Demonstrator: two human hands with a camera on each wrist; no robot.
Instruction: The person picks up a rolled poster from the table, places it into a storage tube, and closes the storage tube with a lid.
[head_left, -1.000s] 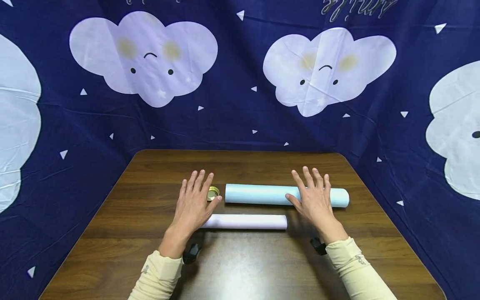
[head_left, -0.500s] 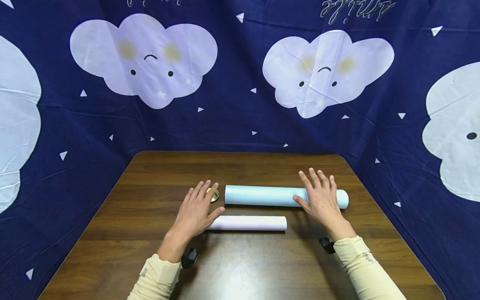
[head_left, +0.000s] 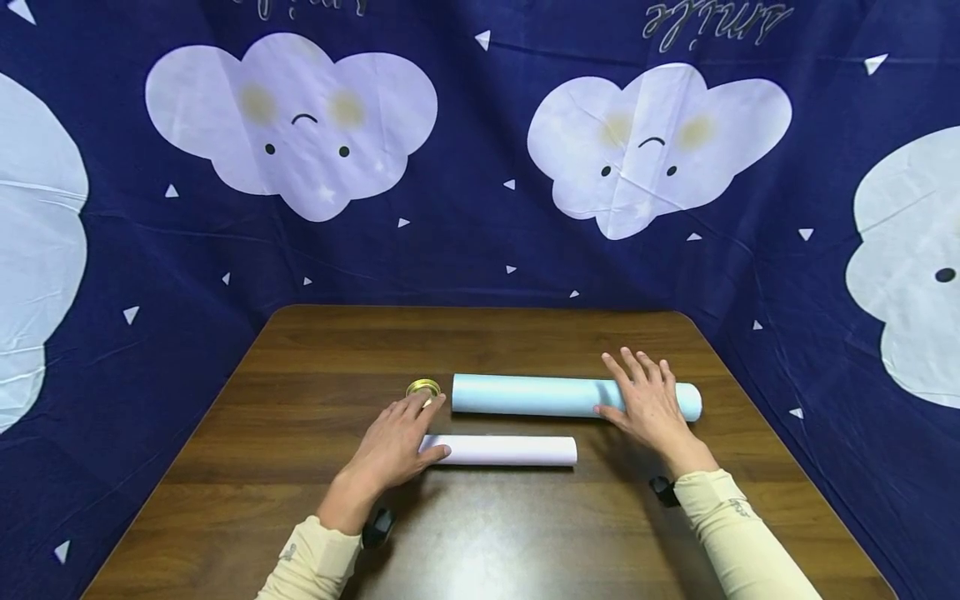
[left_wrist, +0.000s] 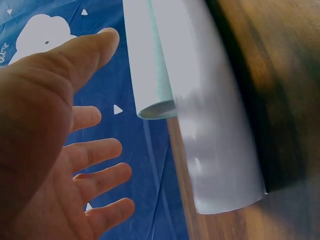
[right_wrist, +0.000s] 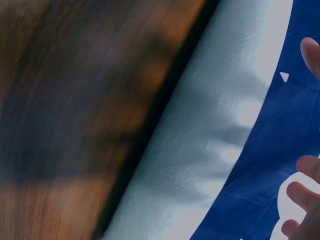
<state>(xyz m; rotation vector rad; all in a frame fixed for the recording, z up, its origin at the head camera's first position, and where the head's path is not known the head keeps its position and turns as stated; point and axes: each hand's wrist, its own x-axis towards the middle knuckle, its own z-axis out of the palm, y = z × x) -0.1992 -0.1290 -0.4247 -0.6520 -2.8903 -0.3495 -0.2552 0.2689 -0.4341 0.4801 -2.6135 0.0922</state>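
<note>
My left hand [head_left: 390,446] is over the left end of a thin white roll [head_left: 510,450], its fingers loosely bent. In the left wrist view, the thumb and fingers stand apart beside the white roll [left_wrist: 210,125], holding nothing. Behind it lies a thicker light blue roll [head_left: 525,396], with an open end facing that camera. My right hand [head_left: 651,408] is spread over the right part of the blue roll. The right wrist view shows its fingers [right_wrist: 302,195] apart from the roll's pale, creased surface [right_wrist: 200,125].
A small round gold-rimmed piece [head_left: 423,387] lies just beyond the left fingertips, left of the blue roll. The wooden table [head_left: 480,525] ends at a dark blue curtain [head_left: 472,167] printed with white clouds. Each wrist wears a black device [head_left: 378,527].
My left hand has drawn back and lowered toward the white roll's end, uncovering more of the gold-rimmed piece. The right hand has shifted right along the blue roll. Both rolls stay put.
</note>
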